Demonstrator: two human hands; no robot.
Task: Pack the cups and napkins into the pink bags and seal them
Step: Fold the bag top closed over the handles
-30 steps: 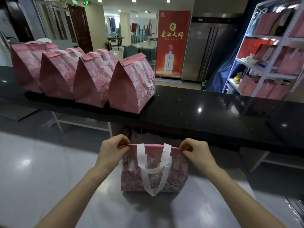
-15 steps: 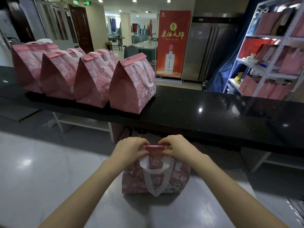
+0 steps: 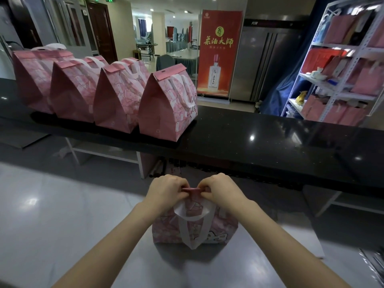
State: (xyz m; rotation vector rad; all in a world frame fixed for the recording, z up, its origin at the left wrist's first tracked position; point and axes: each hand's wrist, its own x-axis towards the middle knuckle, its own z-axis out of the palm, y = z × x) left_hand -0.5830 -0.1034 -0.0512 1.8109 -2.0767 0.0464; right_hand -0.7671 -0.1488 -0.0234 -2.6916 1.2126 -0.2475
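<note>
Here, a long black surface (image 3: 270, 142) spans the far side, with a row of four closed bags (image 3: 116, 94) at its left end. On the near grey surface (image 3: 62, 215) stands one pink bag (image 3: 166, 229), centred. The left hand (image 3: 166, 192) and right hand (image 3: 224, 192), close together, both pinch its folded top edge; its white handle (image 3: 182, 225) hangs down the near side.

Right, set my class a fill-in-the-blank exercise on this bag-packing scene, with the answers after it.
____ closed bags stand in a row on the black counter.
The left hand and right hand pinch the ____ edge of the near bag.
The near bag's handle is ____.
The banner behind the counter is mainly ____.
Missing words: four; top; white; red.
</note>
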